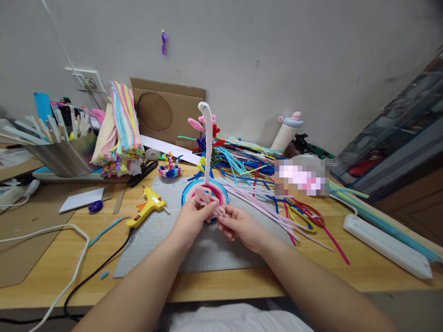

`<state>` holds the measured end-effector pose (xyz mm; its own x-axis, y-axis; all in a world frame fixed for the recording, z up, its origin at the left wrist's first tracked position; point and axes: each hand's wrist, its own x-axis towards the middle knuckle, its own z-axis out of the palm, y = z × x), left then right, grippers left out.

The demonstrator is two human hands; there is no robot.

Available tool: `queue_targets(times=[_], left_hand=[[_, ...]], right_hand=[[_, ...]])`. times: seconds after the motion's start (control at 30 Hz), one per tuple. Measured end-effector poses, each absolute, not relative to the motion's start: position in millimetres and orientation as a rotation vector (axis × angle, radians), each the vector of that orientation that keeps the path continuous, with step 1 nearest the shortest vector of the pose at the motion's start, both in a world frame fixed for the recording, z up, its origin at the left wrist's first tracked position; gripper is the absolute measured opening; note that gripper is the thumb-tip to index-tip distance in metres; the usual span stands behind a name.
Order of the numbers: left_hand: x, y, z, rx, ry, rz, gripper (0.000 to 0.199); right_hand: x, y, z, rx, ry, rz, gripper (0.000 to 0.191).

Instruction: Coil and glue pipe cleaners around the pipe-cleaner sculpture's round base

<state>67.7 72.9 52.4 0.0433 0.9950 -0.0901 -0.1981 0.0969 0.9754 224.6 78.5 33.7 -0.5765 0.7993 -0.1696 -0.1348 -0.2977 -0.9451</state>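
My left hand (pixel 198 213) is closed in a pinch on a bent pale pink pipe cleaner (pixel 206 195), which forms loops above the fingers. Close beside it, my right hand (pixel 238 224) pinches the lower end of the same pipe cleaner. Just behind both hands lies a round coiled base (pixel 188 188) of blue, white and pink pipe cleaners, partly hidden by them. From it rises a white fuzzy stem (pixel 208 147), curved at the top. Pink, red, yellow and dark blue fuzzy flowers (pixel 196 124) show around the stem.
A yellow hot glue gun (pixel 148 208) lies left on the grey cutting mat (pixel 221 256), its black cord trailing forward. Loose pink pipe cleaners (pixel 263 207) spread to the right. A white power strip (pixel 386 246) is far right; bundled pipe cleaners (pixel 122 122) stand at back left.
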Motion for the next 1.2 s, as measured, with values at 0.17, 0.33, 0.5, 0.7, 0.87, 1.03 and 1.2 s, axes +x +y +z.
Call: queue_targets(times=[0.17, 0.33, 0.5, 0.7, 0.87, 1.03, 1.2], left_hand=[[57, 80, 58, 1.028, 1.142, 1.263, 0.039], [43, 90, 56, 1.060, 1.229, 1.331, 0.037], [38, 95, 51, 1.079, 1.311, 1.359, 0.042], [40, 94, 51, 1.100, 1.322, 1.332, 0.046], [39, 97, 50, 1.099, 1.332, 1.335, 0.047], [39, 99, 47, 1.073, 1.354, 1.300, 0.046], [40, 99, 44, 1.044, 1.359, 1.262, 0.047]], right_hand=[[226, 81, 36, -0.904, -1.324, 1.909, 0.032], [228, 84, 37, -0.949, -1.317, 1.834, 0.038], [234, 96, 36, -0.964, -1.146, 1.641, 0.036], [242, 110, 31, -0.936, -1.008, 1.489, 0.035], [243, 115, 29, -0.913, -1.000, 1.494, 0.034], [248, 119, 33, -0.871, -0.904, 1.510, 0.036], [251, 124, 31, -0.842, -0.805, 1.525, 0.034]])
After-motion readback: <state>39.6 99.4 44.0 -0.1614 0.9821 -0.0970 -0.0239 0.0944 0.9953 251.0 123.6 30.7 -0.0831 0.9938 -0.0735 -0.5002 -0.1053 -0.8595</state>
